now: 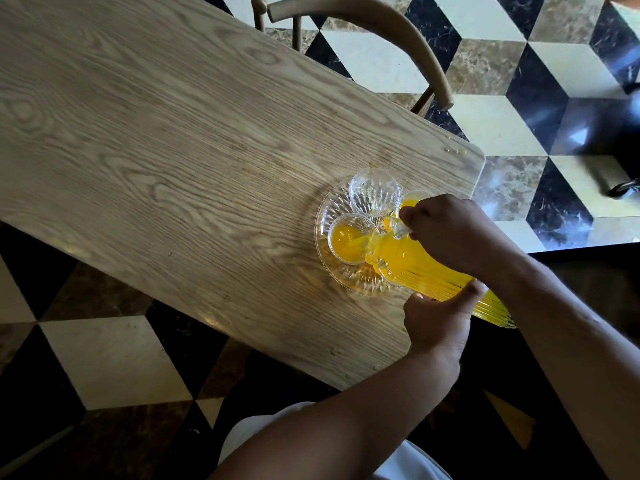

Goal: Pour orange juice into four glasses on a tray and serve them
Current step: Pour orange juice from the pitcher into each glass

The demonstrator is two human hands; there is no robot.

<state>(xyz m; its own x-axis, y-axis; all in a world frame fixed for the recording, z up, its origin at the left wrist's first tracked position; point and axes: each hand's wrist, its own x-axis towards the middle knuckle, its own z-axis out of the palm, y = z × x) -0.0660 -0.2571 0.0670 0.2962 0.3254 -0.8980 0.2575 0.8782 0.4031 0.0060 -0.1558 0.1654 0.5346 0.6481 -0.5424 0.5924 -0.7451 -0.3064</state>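
Note:
A ribbed glass jug [426,268] of orange juice is tilted to the left over a round clear glass tray [323,216] on the wooden table. My right hand [450,230] grips the jug's handle. My left hand [438,323] supports the jug's body from below, thumb against its side. Juice runs from the spout into a glass [346,242] at the tray's left, which holds juice. A glass [374,195] at the tray's far side is empty. Another glass [410,200] with juice shows behind my right hand. Any other glass is hidden by the jug.
The tray stands near the right end of the wooden table [156,150], close to its rounded corner. A wooden chair [398,32] stands at the table's far side. Patterned marble floor [519,81] surrounds the table. A dark object [620,181] lies on the floor at the right.

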